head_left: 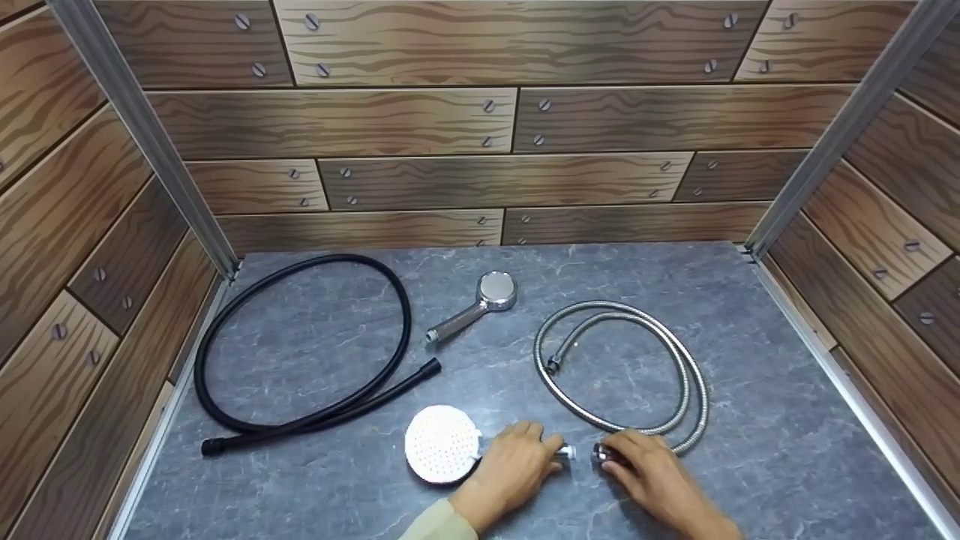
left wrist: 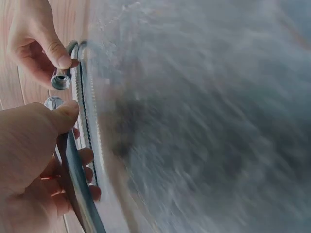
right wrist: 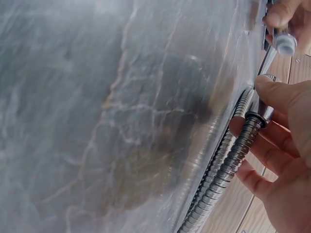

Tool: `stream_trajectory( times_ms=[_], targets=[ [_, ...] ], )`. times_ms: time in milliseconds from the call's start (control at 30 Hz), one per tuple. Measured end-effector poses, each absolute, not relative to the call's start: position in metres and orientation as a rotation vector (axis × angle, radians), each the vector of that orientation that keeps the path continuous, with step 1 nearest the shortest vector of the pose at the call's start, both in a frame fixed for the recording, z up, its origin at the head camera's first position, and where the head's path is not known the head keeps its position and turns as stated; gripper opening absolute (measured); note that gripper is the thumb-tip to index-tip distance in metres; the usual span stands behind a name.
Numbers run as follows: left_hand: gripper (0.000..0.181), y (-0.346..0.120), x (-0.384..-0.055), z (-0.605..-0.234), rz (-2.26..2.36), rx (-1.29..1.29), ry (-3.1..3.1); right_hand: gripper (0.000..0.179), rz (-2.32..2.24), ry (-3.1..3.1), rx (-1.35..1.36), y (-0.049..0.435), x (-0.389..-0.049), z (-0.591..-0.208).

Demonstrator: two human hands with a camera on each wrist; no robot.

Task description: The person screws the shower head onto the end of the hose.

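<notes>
My left hand (head_left: 520, 465) grips the handle of a shower head (head_left: 441, 444) with a round white face, low over the table. The handle's threaded end (left wrist: 53, 102) sticks out past the thumb and points at my right hand (head_left: 649, 471). That hand pinches the metal end fitting (right wrist: 262, 109) of a silver ribbed shower hose (head_left: 701, 382). The fitting's open mouth (left wrist: 60, 81) faces the threaded end, with a small gap between the two. The hose's other end (head_left: 553, 365) lies inside its own loop on the table.
A black hose (head_left: 409, 315) lies coiled on the left of the grey marbled table (head_left: 787, 420). A smaller chrome shower head (head_left: 497, 291) rests at the middle back. Wood-patterned walls (head_left: 420, 120) enclose the table at the back and both sides.
</notes>
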State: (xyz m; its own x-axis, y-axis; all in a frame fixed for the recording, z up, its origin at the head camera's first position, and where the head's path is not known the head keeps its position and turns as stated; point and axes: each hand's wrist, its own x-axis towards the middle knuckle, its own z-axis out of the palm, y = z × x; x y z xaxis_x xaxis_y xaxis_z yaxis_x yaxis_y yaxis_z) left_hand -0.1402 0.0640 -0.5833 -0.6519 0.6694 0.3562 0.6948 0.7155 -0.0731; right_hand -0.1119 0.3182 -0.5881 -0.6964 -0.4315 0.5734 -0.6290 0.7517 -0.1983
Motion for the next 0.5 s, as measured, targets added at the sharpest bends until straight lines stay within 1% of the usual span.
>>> stream_trajectory(
  times_ms=[200,500],
  targets=[
    [0.022,0.071,-0.142,-0.58,-0.103,-1.055,-2.564,0.039,0.591,-2.418,0.83,0.311,-0.113,-0.583],
    [0.022,0.078,-0.146,-0.574,-0.075,-1.075,-2.544,0.035,0.581,-2.455,0.835,0.303,-0.114,-0.574]
  ],
)
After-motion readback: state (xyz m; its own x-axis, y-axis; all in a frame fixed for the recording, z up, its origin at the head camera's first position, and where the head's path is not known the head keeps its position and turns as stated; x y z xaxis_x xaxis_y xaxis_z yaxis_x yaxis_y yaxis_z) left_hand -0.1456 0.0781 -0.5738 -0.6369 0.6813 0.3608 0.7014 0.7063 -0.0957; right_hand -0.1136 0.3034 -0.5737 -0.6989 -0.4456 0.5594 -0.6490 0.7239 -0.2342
